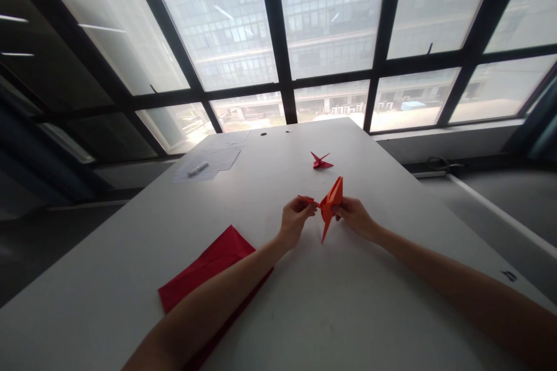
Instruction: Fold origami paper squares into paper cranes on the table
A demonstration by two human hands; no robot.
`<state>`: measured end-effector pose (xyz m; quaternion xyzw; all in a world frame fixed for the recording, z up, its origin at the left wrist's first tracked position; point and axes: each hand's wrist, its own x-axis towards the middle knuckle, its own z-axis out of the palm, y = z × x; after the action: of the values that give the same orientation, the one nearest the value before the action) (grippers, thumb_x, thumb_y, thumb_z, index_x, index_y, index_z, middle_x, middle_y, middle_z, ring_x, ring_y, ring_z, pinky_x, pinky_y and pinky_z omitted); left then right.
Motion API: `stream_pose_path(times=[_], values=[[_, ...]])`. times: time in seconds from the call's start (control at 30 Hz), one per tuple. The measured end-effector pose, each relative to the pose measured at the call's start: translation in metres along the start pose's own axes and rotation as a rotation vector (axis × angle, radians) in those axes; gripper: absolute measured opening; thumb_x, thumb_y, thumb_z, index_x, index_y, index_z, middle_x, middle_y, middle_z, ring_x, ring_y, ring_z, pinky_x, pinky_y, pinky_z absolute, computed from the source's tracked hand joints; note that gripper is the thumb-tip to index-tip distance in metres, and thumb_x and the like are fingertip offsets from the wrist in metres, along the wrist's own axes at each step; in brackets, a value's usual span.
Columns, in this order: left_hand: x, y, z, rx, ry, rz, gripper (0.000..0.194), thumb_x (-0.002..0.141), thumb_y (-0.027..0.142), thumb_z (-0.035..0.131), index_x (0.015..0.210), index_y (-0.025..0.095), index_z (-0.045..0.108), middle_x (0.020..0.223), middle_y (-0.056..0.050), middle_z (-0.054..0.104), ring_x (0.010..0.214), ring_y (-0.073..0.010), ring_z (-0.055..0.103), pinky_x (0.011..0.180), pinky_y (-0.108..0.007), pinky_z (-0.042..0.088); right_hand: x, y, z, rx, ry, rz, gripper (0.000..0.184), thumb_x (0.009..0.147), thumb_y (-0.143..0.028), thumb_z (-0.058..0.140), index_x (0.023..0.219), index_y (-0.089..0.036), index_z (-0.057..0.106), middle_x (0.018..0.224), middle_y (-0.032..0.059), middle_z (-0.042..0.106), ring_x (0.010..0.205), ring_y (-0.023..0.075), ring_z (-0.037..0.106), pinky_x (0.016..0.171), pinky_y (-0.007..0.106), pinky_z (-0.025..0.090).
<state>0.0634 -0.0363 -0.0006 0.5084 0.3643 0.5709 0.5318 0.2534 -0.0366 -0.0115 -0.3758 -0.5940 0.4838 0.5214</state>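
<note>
Left hand (296, 219): fingers pinching narrow tip of orange-red origami crane (331, 206) | Right hand (354, 217): fingers pinching crane body | White table (287, 313): second red origami crane (321, 161), folded red paper (206, 266)

Beyond the white table (278, 168), black-framed windows (275, 29) fill the far wall with pale daylight, showing what seems a multi-storey glass building (226, 29) through haze, with grey floor (47, 249) lying below either side.

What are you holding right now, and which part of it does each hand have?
A red origami bird: the left hand pinches its thin pointed end, and the right hand holds the right side of its folded body.
</note>
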Motion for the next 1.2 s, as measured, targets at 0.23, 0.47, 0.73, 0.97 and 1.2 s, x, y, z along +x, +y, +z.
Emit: stream_pose_path(times=[0.23,0.47,0.73,0.97,1.2], values=[[-0.002,0.002,0.004,-0.003,-0.038,0.005,0.035,0.073,0.035,0.077,0.100,0.016,0.067,0.085,-0.006,0.070,0.076,-0.0152,0.065,0.071,-0.028,0.053,-0.005,-0.009,0.008,-0.032,-0.061,0.016,0.029,0.077,-0.043,0.068,0.087,-0.016,0.070,0.077,0.0062,0.070,0.063,0.0161,0.059,0.057,0.028,0.047],[-0.007,0.007,0.013,0.105,0.026,0.089,0.026,0.072,0.034,0.077,0.083,0.017,0.060,0.074,-0.001,0.066,0.068,-0.0143,0.062,0.065,-0.028,0.052,-0.006,-0.013,0.013,-0.036,-0.037,0.030,0.028,0.071,-0.044,0.075,0.079,-0.017,0.069,0.069,0.0031,0.066,0.059,0.0149,0.054,0.054,0.028,0.044],[-0.008,0.006,0.014,0.064,-0.075,0.051,0.031,0.076,0.032,0.073,0.102,0.015,0.066,0.087,-0.006,0.069,0.079,-0.0162,0.064,0.075,-0.029,0.052,-0.008,-0.010,0.011,0.124,0.010,0.099,0.028,0.070,-0.040,0.078,0.084,-0.017,0.072,0.079,0.0043,0.069,0.067,0.0163,0.060,0.062,0.030,0.049],[-0.005,0.001,0.012,-0.171,0.034,-0.071,0.028,0.071,0.032,0.078,0.083,0.015,0.059,0.084,-0.005,0.070,0.080,-0.0168,0.067,0.086,-0.039,0.053,-0.006,-0.007,0.006,0.251,0.078,0.201,0.034,0.067,-0.040,0.080,0.091,-0.017,0.073,0.091,0.0073,0.072,0.079,0.0192,0.065,0.070,0.031,0.053],[-0.006,0.000,0.009,-0.170,-0.009,-0.212,0.033,0.069,0.039,0.081,0.084,0.013,0.066,0.096,-0.010,0.071,0.088,-0.0190,0.068,0.088,-0.035,0.052,-0.005,-0.008,0.006,0.330,0.131,0.214,0.029,0.065,-0.034,0.082,0.086,-0.016,0.072,0.092,0.0072,0.072,0.082,0.0204,0.066,0.075,0.033,0.054]])
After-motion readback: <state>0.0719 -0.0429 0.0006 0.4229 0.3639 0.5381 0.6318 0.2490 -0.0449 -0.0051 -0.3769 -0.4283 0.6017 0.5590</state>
